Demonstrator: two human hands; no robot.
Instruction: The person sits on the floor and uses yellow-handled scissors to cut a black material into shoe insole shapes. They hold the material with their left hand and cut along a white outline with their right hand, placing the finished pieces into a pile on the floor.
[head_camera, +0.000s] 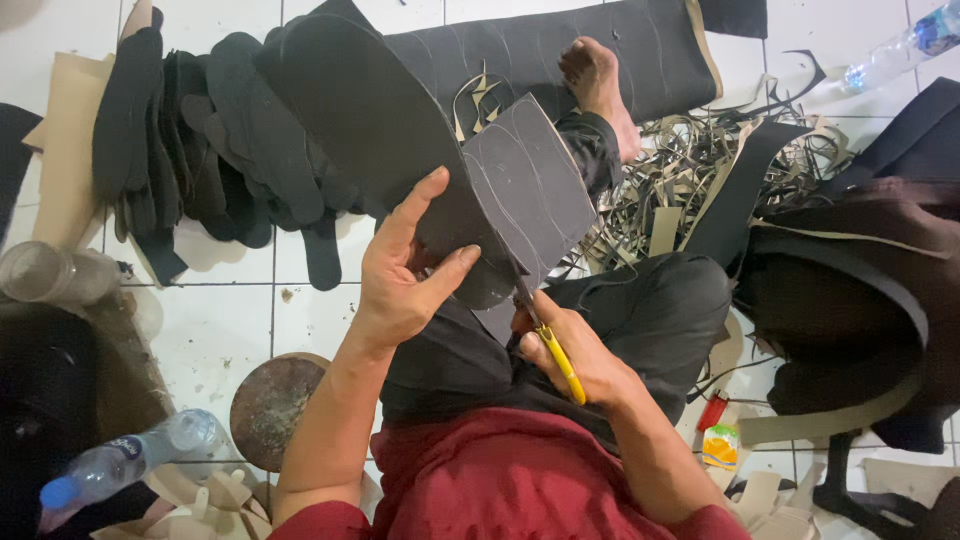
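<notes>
The left hand (400, 285) pinches a dark sheet (525, 185) above the lap; the right hand (575, 360) grips yellow-handled scissors (553, 350). Cut soles (200, 140) are piled on the floor, and chalk outlines remain uncut.

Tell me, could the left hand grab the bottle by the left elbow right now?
Probably not yet: the left hand is busy holding the dark sheet for the scissors. The bottle lies unblocked once it lets go.
</notes>
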